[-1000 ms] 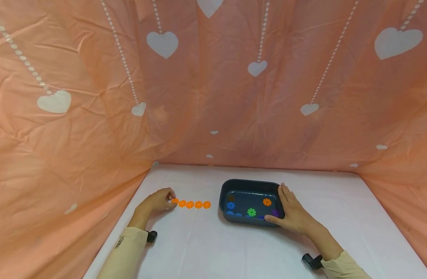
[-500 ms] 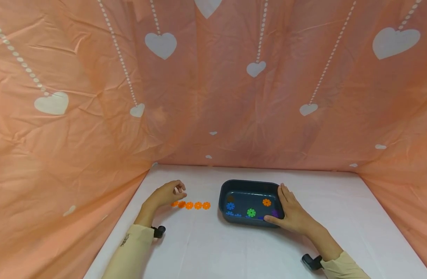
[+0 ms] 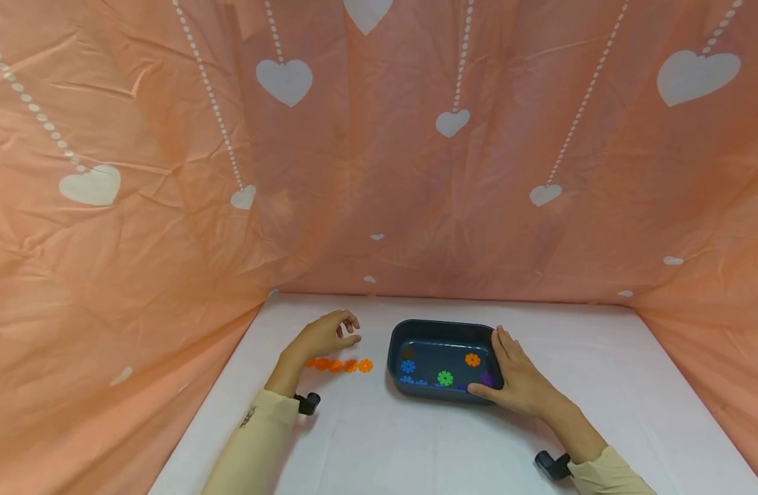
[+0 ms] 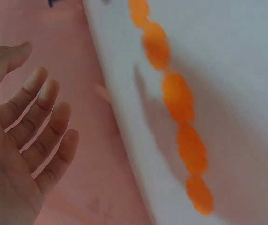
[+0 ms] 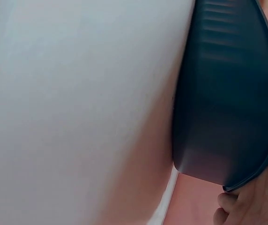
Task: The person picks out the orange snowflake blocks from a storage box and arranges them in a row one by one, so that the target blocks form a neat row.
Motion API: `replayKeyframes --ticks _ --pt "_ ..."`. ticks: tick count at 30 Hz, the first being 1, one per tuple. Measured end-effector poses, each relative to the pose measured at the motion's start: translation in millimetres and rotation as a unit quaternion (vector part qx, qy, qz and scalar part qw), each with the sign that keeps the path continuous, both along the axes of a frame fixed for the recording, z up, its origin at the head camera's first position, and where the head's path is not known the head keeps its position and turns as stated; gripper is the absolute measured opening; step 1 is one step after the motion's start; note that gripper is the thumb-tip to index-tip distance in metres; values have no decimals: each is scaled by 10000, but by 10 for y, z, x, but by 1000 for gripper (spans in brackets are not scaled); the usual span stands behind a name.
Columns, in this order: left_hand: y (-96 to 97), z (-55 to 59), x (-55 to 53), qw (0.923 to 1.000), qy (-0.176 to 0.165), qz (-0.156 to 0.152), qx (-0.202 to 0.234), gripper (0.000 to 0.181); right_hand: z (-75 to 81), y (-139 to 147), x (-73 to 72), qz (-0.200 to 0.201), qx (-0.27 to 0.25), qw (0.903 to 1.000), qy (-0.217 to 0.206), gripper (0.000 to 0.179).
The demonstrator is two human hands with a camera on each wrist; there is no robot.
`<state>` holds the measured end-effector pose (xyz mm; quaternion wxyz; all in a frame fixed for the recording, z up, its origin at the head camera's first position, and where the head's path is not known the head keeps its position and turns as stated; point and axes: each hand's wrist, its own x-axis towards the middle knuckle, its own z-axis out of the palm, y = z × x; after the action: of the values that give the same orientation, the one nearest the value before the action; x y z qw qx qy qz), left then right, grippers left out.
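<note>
My left hand (image 3: pixel 325 335) hovers above and behind a row of several orange snowflake building discs (image 3: pixel 351 366). In the left wrist view the hand (image 4: pixel 28 126) has loosely bent, spread fingers and holds nothing; the orange discs (image 4: pixel 177 97) lie in a line beside it. My right hand (image 3: pixel 523 378) holds the right end of a dark plastic tub (image 3: pixel 444 394), thumb over the near rim and fingers along the end wall. Inside the tub lie an orange disc (image 3: pixel 472 359), a green disc (image 3: pixel 445 378), several blue discs (image 3: pixel 408 367), a purple one (image 3: pixel 487 379) and a brown one (image 3: pixel 408 353).
A white-covered table (image 3: pixel 379 447) carries the discs and the tub. Behind and at both sides hangs an orange-pink cloth (image 3: pixel 379 172) printed with hearts. Each wrist wears a small black camera (image 3: pixel 308 403). The right wrist view mostly shows the tub's outer wall (image 5: pixel 227 93).
My left hand has let go of the leftmost orange disc, lifted off the row and moved right toward the tub. The right hand and the tub have stayed in place.
</note>
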<state>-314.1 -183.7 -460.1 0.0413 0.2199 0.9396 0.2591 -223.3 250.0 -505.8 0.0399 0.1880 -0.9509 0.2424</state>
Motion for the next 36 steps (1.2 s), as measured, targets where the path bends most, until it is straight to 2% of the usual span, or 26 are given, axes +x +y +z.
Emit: replayKeyframes --ticks 5,13,16,24,31,36 --pt "234 79 23 9995 78 -287 61 32 -5 -3 5 -18 53 10000 81 128" --pt "657 190 76 9970 201 -741 114 29 -55 -5 -14 -172 313 9992 156 127" --pt "822 171 72 9956 162 -920 44 30 -48 -7 -11 -169 359 9989 249 127" --pt "1255 95 18 9873 408 -1482 -404 31 -31 -7 -14 -156 331 9990 266 127" --pt "1553 59 36 9833 504 -1604 -697 30 -77 -18 -42 -136 336 9989 312 126" --pt "1738 20 36 9814 528 -1593 -928 29 -51 -17 -34 -155 318 9988 341 126"
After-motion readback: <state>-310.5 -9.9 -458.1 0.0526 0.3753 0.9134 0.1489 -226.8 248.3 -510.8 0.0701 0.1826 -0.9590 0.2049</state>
